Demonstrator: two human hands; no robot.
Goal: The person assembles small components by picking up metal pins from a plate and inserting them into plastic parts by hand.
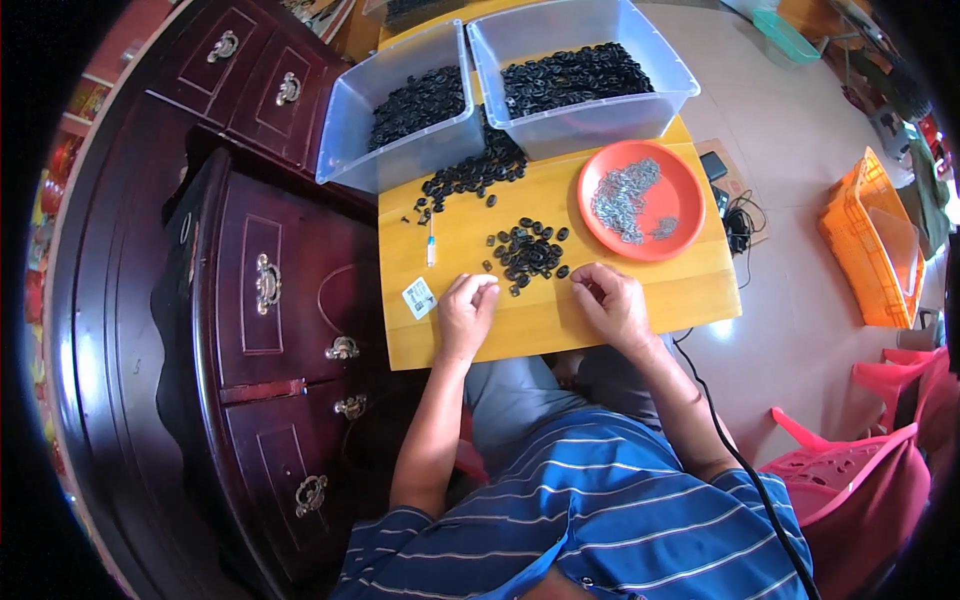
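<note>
My left hand [467,314] rests at the front of the yellow table [545,325], its fingers curled together. Whatever it holds, if anything, is hidden. Across from it my right hand [614,308] is closed in a pinch, with a dark spot between thumb and fingers too small to name. Between and just beyond both hands lies a loose pile of small black oval parts [530,254]. An orange-red plate [660,247] of small silvery metal pieces [625,198] sits beyond my right hand. A small white printed label [419,298] is left of my left hand.
Two clear plastic bins [600,118] [398,163] of black parts stand at the back, with more parts [480,170] spilled before them. A slim white-and-blue stick [431,250] lies nearby. Dark wooden drawers [270,290] flank the left; a black cable [715,415] runs past my right arm.
</note>
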